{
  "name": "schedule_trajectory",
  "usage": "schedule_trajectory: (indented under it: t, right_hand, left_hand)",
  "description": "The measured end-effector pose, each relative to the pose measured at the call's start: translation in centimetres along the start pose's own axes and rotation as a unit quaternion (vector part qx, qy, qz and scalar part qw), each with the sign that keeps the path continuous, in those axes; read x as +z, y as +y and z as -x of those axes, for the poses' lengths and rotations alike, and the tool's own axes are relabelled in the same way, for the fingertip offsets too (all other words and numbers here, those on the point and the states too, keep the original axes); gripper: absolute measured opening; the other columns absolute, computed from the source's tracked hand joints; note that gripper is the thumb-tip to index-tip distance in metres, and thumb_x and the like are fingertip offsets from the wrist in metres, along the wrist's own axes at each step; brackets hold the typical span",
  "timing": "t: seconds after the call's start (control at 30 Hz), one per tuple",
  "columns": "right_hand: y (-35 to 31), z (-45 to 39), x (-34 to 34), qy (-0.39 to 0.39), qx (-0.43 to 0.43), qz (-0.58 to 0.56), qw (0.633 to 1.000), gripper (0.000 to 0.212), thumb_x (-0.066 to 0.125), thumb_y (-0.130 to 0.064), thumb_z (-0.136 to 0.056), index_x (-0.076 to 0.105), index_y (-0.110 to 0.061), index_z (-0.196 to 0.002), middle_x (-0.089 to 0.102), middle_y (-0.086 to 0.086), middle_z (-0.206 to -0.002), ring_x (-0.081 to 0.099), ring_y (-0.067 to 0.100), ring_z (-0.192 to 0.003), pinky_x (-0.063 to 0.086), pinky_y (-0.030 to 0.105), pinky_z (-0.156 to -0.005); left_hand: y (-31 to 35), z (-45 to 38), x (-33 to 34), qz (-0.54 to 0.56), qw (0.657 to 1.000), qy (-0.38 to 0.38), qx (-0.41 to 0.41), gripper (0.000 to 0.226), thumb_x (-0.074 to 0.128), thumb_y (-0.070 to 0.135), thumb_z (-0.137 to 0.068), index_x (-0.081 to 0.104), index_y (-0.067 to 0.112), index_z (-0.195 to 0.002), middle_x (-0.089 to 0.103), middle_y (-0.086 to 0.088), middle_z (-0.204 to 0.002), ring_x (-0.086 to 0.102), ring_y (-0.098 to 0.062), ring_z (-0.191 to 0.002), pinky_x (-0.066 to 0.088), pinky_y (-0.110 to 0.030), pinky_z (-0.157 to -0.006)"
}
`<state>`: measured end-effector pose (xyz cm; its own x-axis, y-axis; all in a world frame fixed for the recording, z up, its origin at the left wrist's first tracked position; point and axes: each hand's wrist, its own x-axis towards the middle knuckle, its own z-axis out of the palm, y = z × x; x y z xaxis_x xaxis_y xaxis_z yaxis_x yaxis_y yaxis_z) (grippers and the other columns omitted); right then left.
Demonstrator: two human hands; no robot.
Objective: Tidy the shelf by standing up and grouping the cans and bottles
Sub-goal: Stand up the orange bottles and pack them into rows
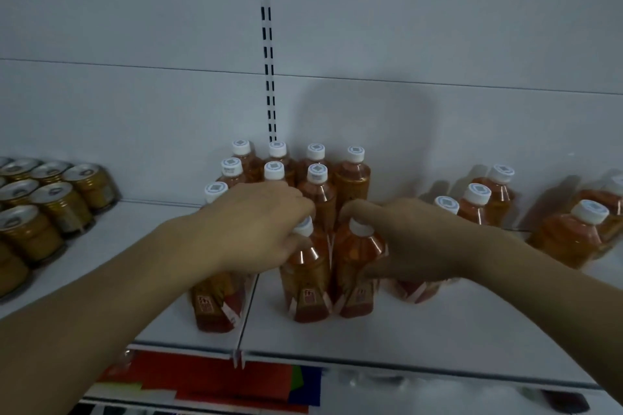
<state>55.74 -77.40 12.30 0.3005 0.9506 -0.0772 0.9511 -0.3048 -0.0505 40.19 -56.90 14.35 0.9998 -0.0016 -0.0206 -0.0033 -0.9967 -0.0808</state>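
Near the shelf's [438,330] front edge, my left hand [259,229] grips one upright bottle's [305,280] neck and my right hand [404,239] grips its touching neighbour [355,283]. Labels are too blurred to read; cans [50,199] stand grouped toward the left end.

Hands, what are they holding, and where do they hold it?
Each hand holds one upright bottle near its top. The left hand grips the left bottle around its cap and neck; the right hand grips the right bottle likewise.

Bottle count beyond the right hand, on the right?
5 bottles: three in a diagonal row, two at the right edge. More may be hidden out of frame.
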Motion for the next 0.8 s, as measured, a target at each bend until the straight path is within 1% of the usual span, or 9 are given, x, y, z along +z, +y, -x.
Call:
schedule_trajectory:
  t: [0.1, 0.13, 0.17, 0.23, 0.33, 0.4, 0.47, 0.6, 0.8]
  right_hand:
    - [-1.7, -1.5, 0.5, 0.012, 0.014, -0.019, 1.0, 0.079, 0.08, -0.054, -0.09, 0.033, -0.035, -0.15, 0.049, -0.016, -0.093, 0.047, 0.003, -0.077, 0.041, 0.028, -0.067]
    - [-2.3, -2.1, 0.7, 0.021, 0.021, -0.023, 0.999, 0.08, 0.08, -0.053, -0.09, 0.033, -0.032, -0.151, 0.049, -0.016, -0.093, 0.046, 0.003, -0.077, 0.039, 0.027, -0.067]
    - [-2.8, -2.7, 0.9, 0.03, 0.028, -0.029, 0.999, 0.081, 0.081, -0.051, -0.09, 0.034, -0.03, -0.152, 0.054, -0.015, -0.101, 0.048, 0.004, -0.079, 0.041, 0.027, -0.069]
    - [-3.8, -3.6, 1.2, 0.049, 0.041, -0.043, 0.997, 0.08, 0.083, -0.048, -0.089, 0.037, -0.03, -0.152, 0.061, -0.006, -0.124, 0.054, 0.011, -0.092, 0.049, 0.032, -0.079]
    - [-4.4, -4.4, 1.7, 0.08, 0.056, -0.044, 0.994, 0.08, 0.084, -0.05, -0.087, 0.039, -0.031, -0.151, 0.06, -0.004, -0.137, 0.061, 0.02, -0.109, 0.055, 0.043, -0.09]
    - [-4.2, -4.7, 1.7, 0.092, 0.059, 0.012, 0.994, 0.087, 0.082, -0.055, -0.086, 0.036, -0.033, -0.156, 0.053, -0.007, -0.15, 0.055, 0.024, -0.127, 0.054, 0.047, -0.1]
    - [-3.9, -5.0, 1.4, 0.095, 0.071, 0.044, 0.992, 0.094, 0.082, -0.057, -0.085, 0.032, -0.034, -0.161, 0.046, -0.01, -0.158, 0.048, 0.024, -0.137, 0.051, 0.047, -0.106]
    - [-3.9, -4.9, 1.7, 0.099, 0.083, 0.003, 0.992, 0.095, 0.084, -0.054, -0.085, 0.032, -0.033, -0.162, 0.048, -0.008, -0.155, 0.048, 0.023, -0.137, 0.052, 0.048, -0.105]
    - [-4.8, -4.7, 2.2, 0.115, 0.1, 0.025, 0.988, 0.091, 0.081, -0.053, -0.087, 0.033, -0.029, -0.16, 0.05, -0.006, -0.148, 0.05, 0.024, -0.131, 0.054, 0.047, -0.1]
  left_hand:
    - [-1.3, 0.1, -0.6, -0.007, 1.0, -0.008, -0.002, 0.029, 0.058, 0.052, -0.102, 0.062, 0.031, -0.122, 0.056, 0.011, -0.109, 0.056, -0.013, -0.11, 0.052, -0.039, -0.085]
    - [-1.7, 0.1, -0.6, -0.01, 1.0, -0.006, 0.0, 0.027, 0.059, 0.051, -0.101, 0.062, 0.031, -0.119, 0.055, 0.011, -0.108, 0.056, -0.014, -0.109, 0.053, -0.04, -0.083]
    - [-2.3, 0.1, -0.6, -0.015, 1.0, -0.002, 0.001, 0.026, 0.06, 0.05, -0.1, 0.062, 0.03, -0.116, 0.055, 0.01, -0.107, 0.057, -0.014, -0.109, 0.054, -0.041, -0.083]
    - [-3.8, 0.0, -0.3, -0.018, 1.0, 0.003, -0.006, 0.023, 0.062, 0.049, -0.099, 0.059, 0.028, -0.108, 0.053, 0.01, -0.103, 0.056, -0.016, -0.108, 0.054, -0.041, -0.083]
    - [-5.7, -0.4, 0.2, 0.01, 1.0, 0.01, -0.016, 0.02, 0.064, 0.048, -0.098, 0.057, 0.03, -0.102, 0.053, 0.008, -0.098, 0.056, -0.019, -0.104, 0.053, -0.042, -0.083]
    - [-6.2, -1.0, 0.6, 0.03, 0.999, 0.018, -0.009, 0.02, 0.065, 0.048, -0.098, 0.056, 0.031, -0.098, 0.051, 0.007, -0.093, 0.057, -0.021, -0.102, 0.052, -0.043, -0.081]
    - [-6.4, -1.6, 0.9, 0.035, 0.999, 0.023, -0.004, 0.019, 0.065, 0.049, -0.097, 0.058, 0.032, -0.103, 0.046, 0.01, -0.089, 0.057, -0.021, -0.104, 0.05, -0.041, -0.08]
    - [-6.7, -2.3, 1.2, 0.051, 0.998, 0.035, 0.01, 0.022, 0.067, 0.048, -0.097, 0.063, 0.029, -0.106, 0.044, 0.015, -0.086, 0.054, -0.016, -0.104, 0.042, -0.038, -0.076]
    - [-7.3, -2.6, 1.3, 0.063, 0.998, 0.026, 0.017, 0.022, 0.068, 0.049, -0.097, 0.063, 0.03, -0.107, 0.046, 0.015, -0.089, 0.052, -0.014, -0.099, 0.049, -0.042, -0.079]
